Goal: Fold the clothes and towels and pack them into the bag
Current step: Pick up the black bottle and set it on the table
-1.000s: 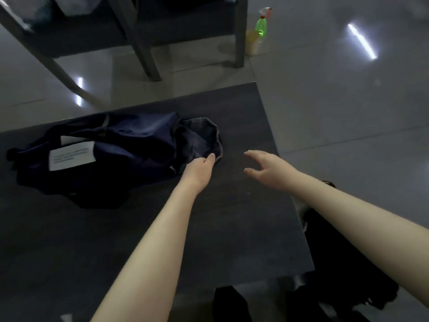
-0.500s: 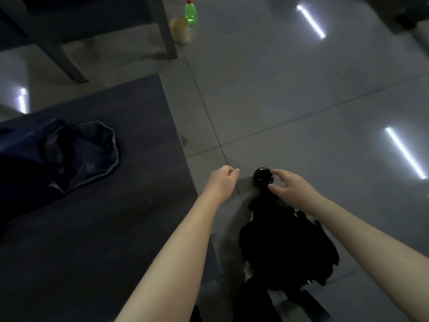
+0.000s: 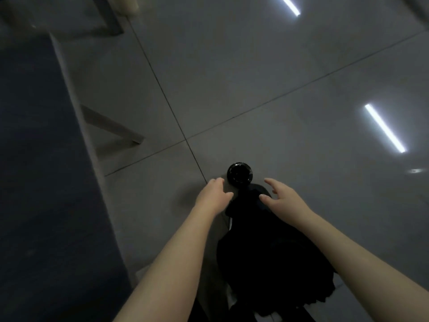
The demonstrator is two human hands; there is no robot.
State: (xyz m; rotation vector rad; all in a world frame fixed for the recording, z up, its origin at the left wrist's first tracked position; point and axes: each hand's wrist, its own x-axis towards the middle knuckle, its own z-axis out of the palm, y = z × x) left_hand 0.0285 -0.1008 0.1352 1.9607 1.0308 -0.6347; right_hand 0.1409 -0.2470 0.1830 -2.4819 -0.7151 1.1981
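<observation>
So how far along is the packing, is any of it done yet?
Nothing finished shows here: no folded item and no bag are in view. In hand: the left hand and right hand reach, open, for the black clothes hanging below a round black knob, beside the dark table. Still to do: grasping, folding and packing them.

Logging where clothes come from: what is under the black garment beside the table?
Only a round black knob sticks out above the black garment; whatever holds it up is covered. Pale patches at its lower edge are unidentifiable.
</observation>
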